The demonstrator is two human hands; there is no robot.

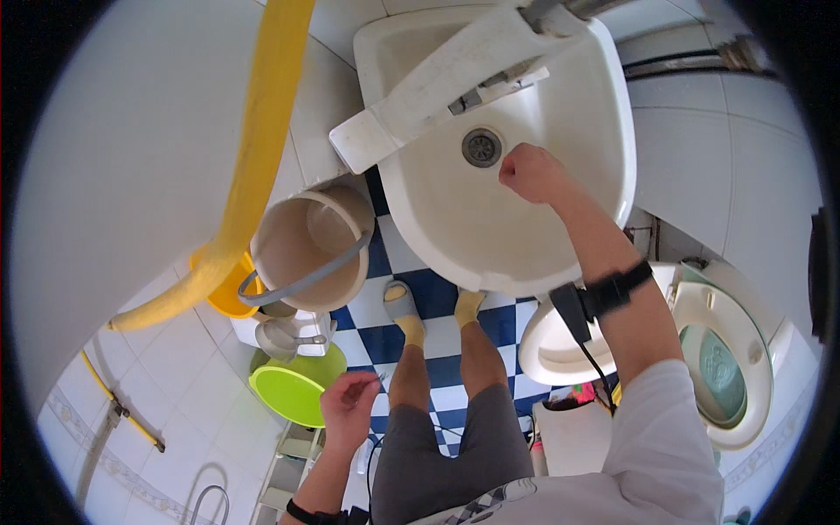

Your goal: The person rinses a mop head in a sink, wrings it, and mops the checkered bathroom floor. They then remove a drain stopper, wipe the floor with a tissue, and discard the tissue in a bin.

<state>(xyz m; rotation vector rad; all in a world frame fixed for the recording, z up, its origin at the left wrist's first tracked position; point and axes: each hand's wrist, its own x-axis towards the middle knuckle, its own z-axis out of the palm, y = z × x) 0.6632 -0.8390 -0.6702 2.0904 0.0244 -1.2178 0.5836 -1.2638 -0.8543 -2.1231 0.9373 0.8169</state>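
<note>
Over the white washbasin (pixel 525 236), my right hand (pixel 535 173) is closed with the fingers curled under, just right of the round metal drain (pixel 482 147). Whatever it may hold is hidden. Lower down, in front of my left thigh, my left hand (pixel 347 409) has its fingers bent and pinched together. A small greyish thing shows at its fingertips, too small to name. A white faucet arm (pixel 437 83) spans the basin from upper right to left, above the bowl.
Left of the basin stand a beige bucket (pixel 302 241) with a grey handle, a yellow bucket (pixel 229 282), a metal ladle (pixel 278 339) and a green tub (pixel 302 394). A yellow hose (pixel 258 149) hangs at upper left. The toilet (pixel 560 346) is at right, its lid (pixel 754 354) raised.
</note>
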